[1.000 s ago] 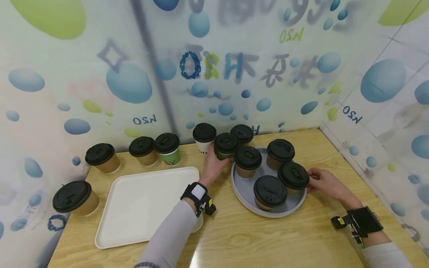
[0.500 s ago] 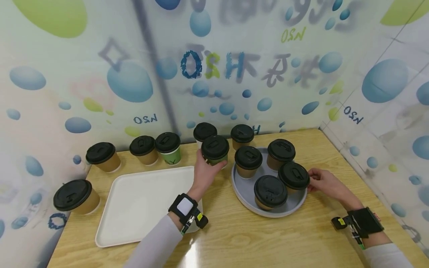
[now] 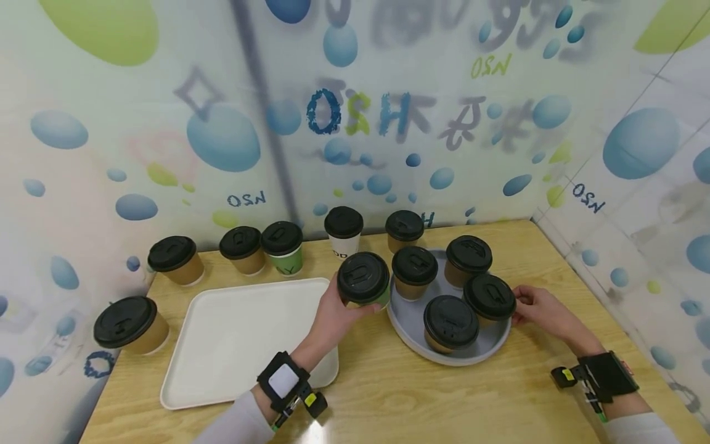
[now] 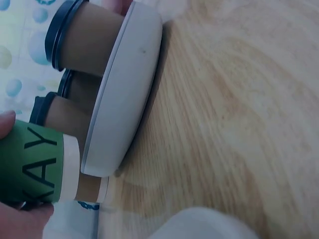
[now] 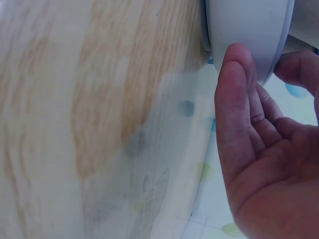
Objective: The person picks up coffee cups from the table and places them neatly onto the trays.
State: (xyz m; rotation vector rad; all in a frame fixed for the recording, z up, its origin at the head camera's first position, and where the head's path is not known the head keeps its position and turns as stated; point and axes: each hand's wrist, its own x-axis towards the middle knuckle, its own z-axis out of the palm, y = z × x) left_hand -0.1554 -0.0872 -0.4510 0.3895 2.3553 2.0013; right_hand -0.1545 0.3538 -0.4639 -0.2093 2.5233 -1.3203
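My left hand (image 3: pixel 331 317) grips a green paper coffee cup (image 3: pixel 363 279) with a black lid, held just left of the round grey tray (image 3: pixel 412 344). In the left wrist view, dark letters run across the green cup (image 4: pixel 42 162), and its white bottom band is off the tabletop. Several brown lidded cups stand on the round tray, among them a front one (image 3: pixel 450 324). At that tray's right edge, my right hand (image 3: pixel 546 313) pinches the rim; the right wrist view shows fingers (image 5: pixel 234 99) along the outer wall and the thumb at the rim.
A white rectangular tray (image 3: pixel 238 339) lies on the left of the wooden table (image 3: pixel 399 407). Behind it stand a green cup (image 3: pixel 287 262), a white cup (image 3: pixel 344 243) and brown cups, including one (image 3: pixel 405 231) behind the round tray. Another brown cup (image 3: pixel 132 325) leans at the far left. A patterned wall closes the back.
My left hand has drawn the green cup from beside the back brown cup leftward and toward me, uncovering the white cup. The right hand stays at the round tray's rim.
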